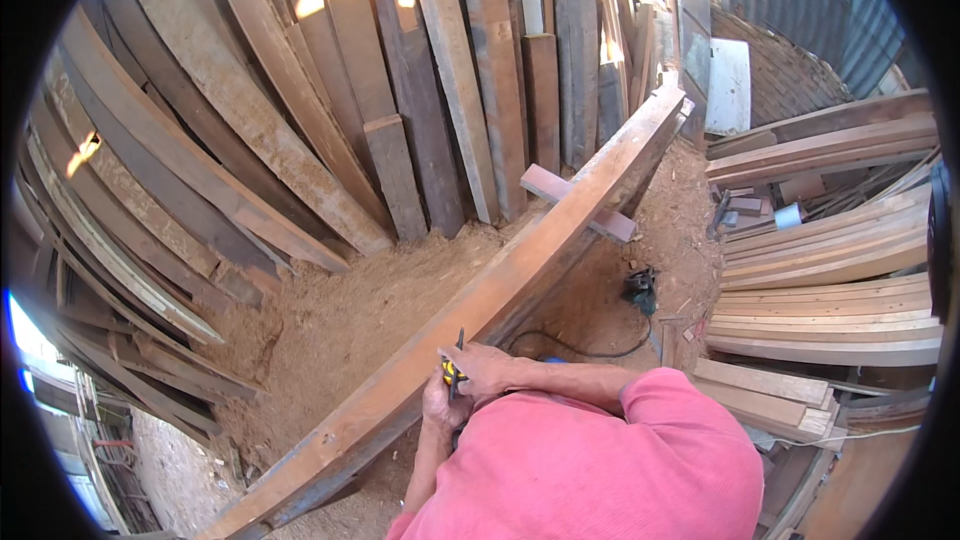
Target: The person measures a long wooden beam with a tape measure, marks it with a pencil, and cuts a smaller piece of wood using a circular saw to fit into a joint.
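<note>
- Across the sawdust-strewn brown ground point(350, 315), your long, reddish-brown squared wooden beam point(490, 290) runs from lower left to upper right, a darker timber showing beneath its right-hand edge.
- Near the beam's upper end, a short, purplish-brown wooden block point(543, 183) lies crosswise under it; check that support for rocking before you lean on the timber.
- Right of the beam, a dark, corded power tool point(640, 288) rests on the ground; mind its lead around your elbow.
- Over the beam's right-hand edge, your right hand point(485, 370) has its fingers pressed together, while your left hand point(437, 406) curls its fingers closed just below; contact with the wood can't be told.
- Between them, you pinch a small black-and-yellow hand tool point(453, 374) with a slim dark tip upward; whether it is one piece or two is unclear. Steady your wrists, work slowly, and angle any point away from the opposite fingers.
</note>
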A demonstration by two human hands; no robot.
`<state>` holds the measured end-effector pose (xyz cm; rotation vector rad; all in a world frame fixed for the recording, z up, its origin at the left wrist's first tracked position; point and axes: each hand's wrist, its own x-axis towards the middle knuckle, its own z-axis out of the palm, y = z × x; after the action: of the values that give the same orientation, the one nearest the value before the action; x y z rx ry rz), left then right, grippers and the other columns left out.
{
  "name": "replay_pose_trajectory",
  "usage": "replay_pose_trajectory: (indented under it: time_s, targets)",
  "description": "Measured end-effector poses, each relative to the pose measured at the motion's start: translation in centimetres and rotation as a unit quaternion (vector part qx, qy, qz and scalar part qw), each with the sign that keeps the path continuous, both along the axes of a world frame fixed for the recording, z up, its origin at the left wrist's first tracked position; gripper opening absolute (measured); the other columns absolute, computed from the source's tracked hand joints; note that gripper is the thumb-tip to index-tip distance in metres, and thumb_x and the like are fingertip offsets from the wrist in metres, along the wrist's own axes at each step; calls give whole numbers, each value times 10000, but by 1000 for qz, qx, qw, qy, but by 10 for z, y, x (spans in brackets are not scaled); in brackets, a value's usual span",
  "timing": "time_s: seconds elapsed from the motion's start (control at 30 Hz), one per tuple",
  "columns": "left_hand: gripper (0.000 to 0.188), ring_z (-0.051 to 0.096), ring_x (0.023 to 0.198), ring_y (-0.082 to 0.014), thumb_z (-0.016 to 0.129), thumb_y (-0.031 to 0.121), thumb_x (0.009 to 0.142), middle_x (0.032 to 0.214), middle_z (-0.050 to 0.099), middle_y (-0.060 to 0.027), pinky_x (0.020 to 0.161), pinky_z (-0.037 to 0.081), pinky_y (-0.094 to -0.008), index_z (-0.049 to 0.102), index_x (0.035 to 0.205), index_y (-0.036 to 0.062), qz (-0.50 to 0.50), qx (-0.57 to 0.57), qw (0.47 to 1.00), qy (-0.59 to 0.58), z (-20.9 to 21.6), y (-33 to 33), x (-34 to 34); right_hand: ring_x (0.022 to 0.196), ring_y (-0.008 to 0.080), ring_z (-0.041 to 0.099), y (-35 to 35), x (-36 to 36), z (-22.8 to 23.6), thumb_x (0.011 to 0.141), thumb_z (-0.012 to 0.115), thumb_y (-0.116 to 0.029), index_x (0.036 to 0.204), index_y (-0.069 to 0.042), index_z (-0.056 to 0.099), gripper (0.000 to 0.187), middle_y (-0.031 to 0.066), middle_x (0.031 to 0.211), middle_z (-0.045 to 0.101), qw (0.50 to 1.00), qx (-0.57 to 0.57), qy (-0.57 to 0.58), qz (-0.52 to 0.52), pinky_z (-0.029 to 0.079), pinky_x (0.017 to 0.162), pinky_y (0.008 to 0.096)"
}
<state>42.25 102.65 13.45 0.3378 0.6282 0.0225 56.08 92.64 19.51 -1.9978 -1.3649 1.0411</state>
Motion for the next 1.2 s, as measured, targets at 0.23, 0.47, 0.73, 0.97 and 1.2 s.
replay_pose_trajectory:
  time_s: [0.23,0.47,0.73,0.97,1.2]
  targets:
    - [553,547,1259,-295,480,500,1009,1354,567,-98,1053,450,-521,476,1405,114,-6,112,991,-76,24,-40,21,1107,454,612,-36,9,-14,821,723,-306,1344,58,466,687,317,1167,619,977,92,66,-182,494,963,467]
    - [523,570,1191,-240,313,467,1066,1275,594,-86,1031,468,-425,514,1363,87,9,178,982,62,-5,-47,54,1058,373,672,-42,22,7,872,679,-308,1198,-17,651,438,223,1118,691,956,50,100,-270,521,925,437]
    - [502,581,1117,-238,481,349,992,1266,525,-130,945,504,-361,369,1381,52,-255,497,829,-14,-30,-2,82,852,177,671,-42,45,-61,832,673,-54,1042,-18,738,223,107,919,744,890,105,250,-366,541,791,328]
    - [548,517,1198,-252,619,248,960,1278,521,-154,1018,424,-383,352,1398,53,-427,554,714,-20,6,-3,105,772,119,627,-75,76,-69,799,782,-70,923,-14,720,150,34,842,699,841,106,364,-386,510,679,278]
    - [380,536,850,-82,649,180,946,950,574,9,756,459,-256,535,1296,86,-458,423,781,31,40,10,128,595,110,585,-189,219,-38,875,728,-86,922,-73,701,55,17,766,671,648,343,456,-505,472,540,280]
